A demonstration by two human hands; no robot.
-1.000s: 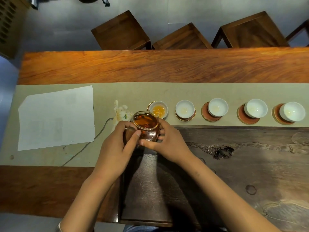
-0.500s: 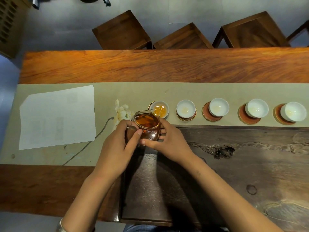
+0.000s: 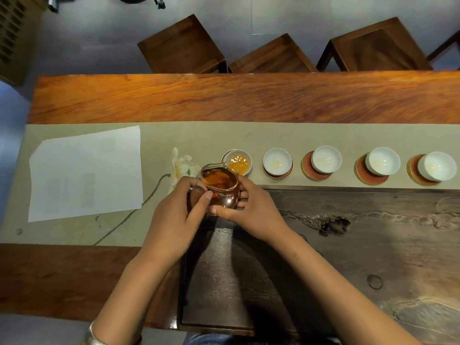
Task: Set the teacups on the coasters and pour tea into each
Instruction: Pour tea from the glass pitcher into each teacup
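Note:
Both hands hold a small glass pitcher (image 3: 220, 186) of amber tea, tilted toward the far side. My left hand (image 3: 178, 215) grips its left side and wooden handle; my right hand (image 3: 251, 210) holds its right side and base. A thin stream runs from the spout into the leftmost white teacup (image 3: 238, 162), which holds amber tea. To its right stand several white teacups on red-brown coasters: one (image 3: 277, 161), another (image 3: 326, 159), another (image 3: 384, 161) and the last (image 3: 438, 166) at the frame's right edge. These show only a faint trace of tea at the bottom.
A beige runner (image 3: 199, 138) carries the cups, a white paper sheet (image 3: 86, 173) at left and a painted flower (image 3: 183, 166) beside the pitcher. A dark wooden tea tray (image 3: 348, 245) lies under my hands. Wooden stools (image 3: 183, 46) stand beyond the table.
The tea level in the leftmost cup has risen a little as the pour continues. Both hands and the pitcher have stayed almost in place.

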